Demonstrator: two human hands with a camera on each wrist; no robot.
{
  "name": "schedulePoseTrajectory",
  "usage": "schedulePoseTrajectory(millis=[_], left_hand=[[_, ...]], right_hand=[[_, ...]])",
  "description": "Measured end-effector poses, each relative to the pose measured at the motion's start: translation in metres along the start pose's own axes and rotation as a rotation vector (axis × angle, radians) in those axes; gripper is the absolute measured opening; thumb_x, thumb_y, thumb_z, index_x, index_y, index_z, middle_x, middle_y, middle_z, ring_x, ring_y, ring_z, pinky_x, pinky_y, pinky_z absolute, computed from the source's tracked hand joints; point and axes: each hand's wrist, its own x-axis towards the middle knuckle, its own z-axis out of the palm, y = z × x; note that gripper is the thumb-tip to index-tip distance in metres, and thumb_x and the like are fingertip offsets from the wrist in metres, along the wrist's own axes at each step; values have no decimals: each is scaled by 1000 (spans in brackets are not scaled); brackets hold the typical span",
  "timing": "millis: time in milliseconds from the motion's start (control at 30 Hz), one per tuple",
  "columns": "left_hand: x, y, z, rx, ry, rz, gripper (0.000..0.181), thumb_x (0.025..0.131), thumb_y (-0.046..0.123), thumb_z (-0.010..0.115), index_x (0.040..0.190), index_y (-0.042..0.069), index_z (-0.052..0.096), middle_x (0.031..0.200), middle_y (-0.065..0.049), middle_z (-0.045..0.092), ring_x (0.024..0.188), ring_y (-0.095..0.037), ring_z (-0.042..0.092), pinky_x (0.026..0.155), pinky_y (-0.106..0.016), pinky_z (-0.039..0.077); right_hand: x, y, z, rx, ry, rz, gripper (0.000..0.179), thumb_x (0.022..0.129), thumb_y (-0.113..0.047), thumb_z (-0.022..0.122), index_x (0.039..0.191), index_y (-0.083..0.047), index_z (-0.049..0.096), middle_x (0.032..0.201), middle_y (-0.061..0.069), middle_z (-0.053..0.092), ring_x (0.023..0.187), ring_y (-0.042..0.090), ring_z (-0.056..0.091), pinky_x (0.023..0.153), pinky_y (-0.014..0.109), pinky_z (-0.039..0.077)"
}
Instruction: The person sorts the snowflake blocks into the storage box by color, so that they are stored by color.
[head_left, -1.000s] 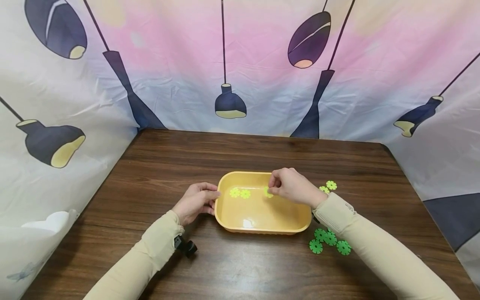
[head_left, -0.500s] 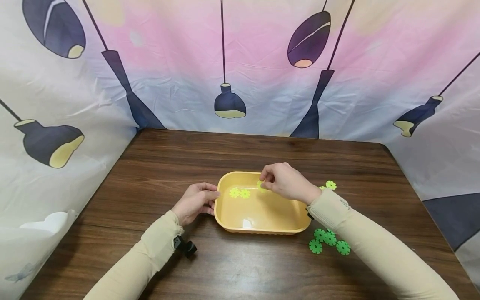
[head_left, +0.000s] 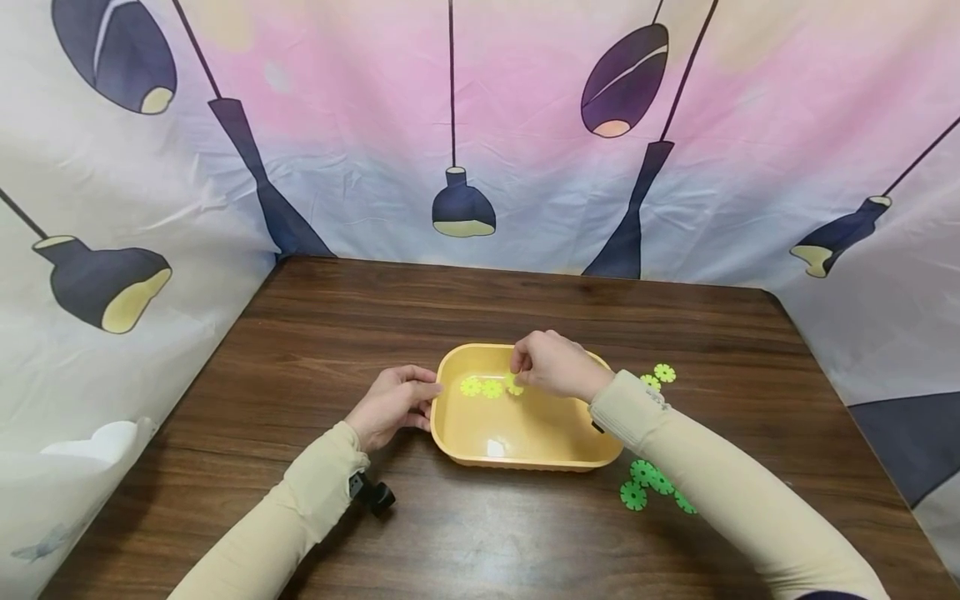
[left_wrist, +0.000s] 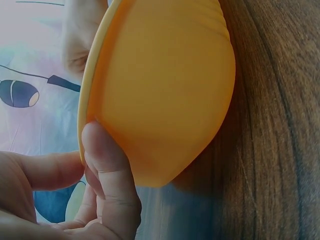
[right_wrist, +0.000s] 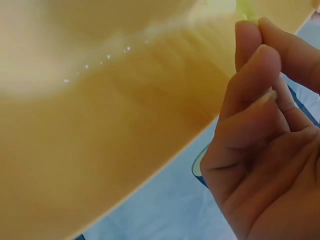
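Note:
A yellow plastic basin (head_left: 525,437) sits on the table. My left hand (head_left: 388,406) grips its left end, and in the left wrist view the rim of the basin (left_wrist: 165,85) lies between thumb and fingers. Inside, two yellow-green snowflake discs (head_left: 492,389) lie side by side near the far wall. My right hand (head_left: 558,365) reaches in over the far rim and pinches a third yellow-green snowflake disc (head_left: 513,384) just to their right. In the right wrist view only a blurred bit of the pinched disc (right_wrist: 245,9) shows at the fingertips.
Right of the basin, several green snowflake discs (head_left: 633,495) lie in a loose group, partly covered by the right sleeve. Two more yellow-green discs (head_left: 664,372) lie behind the right forearm. A black wrist camera (head_left: 372,497) hangs under the left cuff.
My right hand has moved left within the basin, bringing the pinched disc close to the two lying discs. The left hand keeps its place on the basin.

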Motion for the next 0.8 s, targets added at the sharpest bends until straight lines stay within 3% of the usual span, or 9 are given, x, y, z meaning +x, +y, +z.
schedulePoseTrajectory(millis=[367,800], left_hand=[[0,1,0,2,-6,-5,32,93,5,59,120,-10,49,81,-11,57,62,-15,55,52,-26,54],[0,0,0,-8,-4,-8,33,93,4,58,120,-11,48,84,-12,57,62,-16,55,52,-27,54]], right_hand=[[4,3,16,-138,-9,27,8,84,-9,73,83,-15,68,79,-6,62,65,13,55,62,32,48],[5,5,25,-225,60,33,9,81,-8,74,83,-12,66,76,-3,61,62,14,55,56,34,48]])
